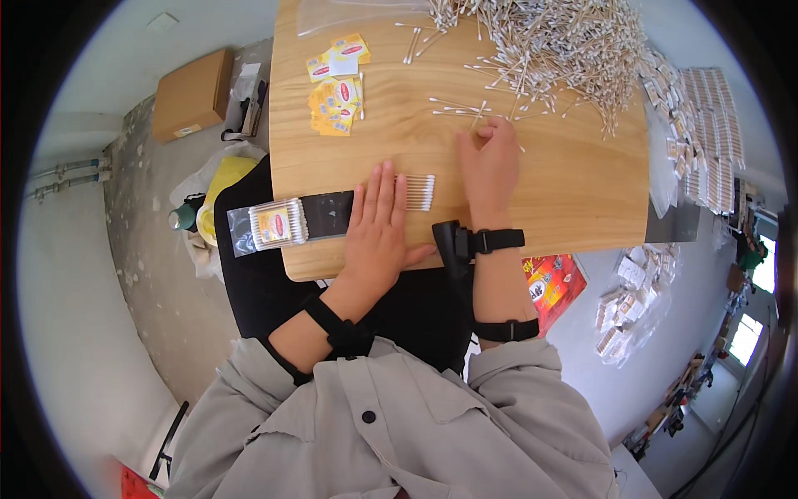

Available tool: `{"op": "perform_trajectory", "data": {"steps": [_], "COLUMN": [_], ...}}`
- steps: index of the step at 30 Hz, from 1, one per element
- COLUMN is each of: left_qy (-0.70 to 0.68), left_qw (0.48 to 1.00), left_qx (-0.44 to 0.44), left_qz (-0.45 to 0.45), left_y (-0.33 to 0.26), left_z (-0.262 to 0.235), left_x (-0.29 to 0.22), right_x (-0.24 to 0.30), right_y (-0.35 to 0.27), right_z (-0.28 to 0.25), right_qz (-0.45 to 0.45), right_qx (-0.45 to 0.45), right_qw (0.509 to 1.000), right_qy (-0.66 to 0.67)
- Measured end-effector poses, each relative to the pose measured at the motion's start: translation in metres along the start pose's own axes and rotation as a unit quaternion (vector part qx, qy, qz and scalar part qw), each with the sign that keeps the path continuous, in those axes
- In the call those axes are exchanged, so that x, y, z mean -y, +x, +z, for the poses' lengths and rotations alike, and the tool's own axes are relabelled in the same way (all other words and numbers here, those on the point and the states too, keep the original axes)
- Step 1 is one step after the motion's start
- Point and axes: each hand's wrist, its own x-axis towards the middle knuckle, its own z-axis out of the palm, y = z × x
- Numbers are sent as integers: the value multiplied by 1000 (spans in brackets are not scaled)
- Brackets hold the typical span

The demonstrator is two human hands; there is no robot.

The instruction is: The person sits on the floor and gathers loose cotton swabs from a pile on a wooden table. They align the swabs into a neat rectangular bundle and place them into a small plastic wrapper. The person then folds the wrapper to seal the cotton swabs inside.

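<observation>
My left hand [376, 229] lies flat on the wooden table, fingers stretched out together. It covers part of a neat row of cotton swabs [424, 193], whose white tips show to its right. Farther right, my right hand [489, 170] has its fingers curled in a pinch at one cotton swab [480, 115]; the fingertips are partly hidden. Several loose swabs [453, 108] lie just beyond it. A filled pack of swabs [273, 224] with a yellow label rests at the table's left edge, beside a dark strip [328, 214] that runs toward my left hand.
A big heap of cotton swabs [565, 50] covers the far right of the table [582, 191]. Yellow and white label cards [337, 104] lie at the far left. Stacked packs [711, 125] stand beyond the right edge. A cardboard box [193, 96] sits on the floor at left.
</observation>
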Motion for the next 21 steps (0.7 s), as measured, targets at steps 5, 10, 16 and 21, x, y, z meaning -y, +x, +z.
{"op": "perform_trajectory", "data": {"steps": [5,10,16,21], "left_qy": [-2,7,33,19], "left_qw": [1000,1000,999,1000], "left_qx": [0,7,1,-20], "left_qz": [-4,-13,-14,-11], "left_y": [-1,-2,-3,-5], "left_z": [0,0,5,4], "left_x": [0,1,1,3], "right_x": [-28,-7,38,88], "right_y": [-5,-28,0,28], "right_z": [3,-8,16,63], "right_qz": [91,-88,-113,-106], "right_qx": [-39,140,155,166], "right_qw": [975,967,960,975], "right_qy": [197,192,203,97]}}
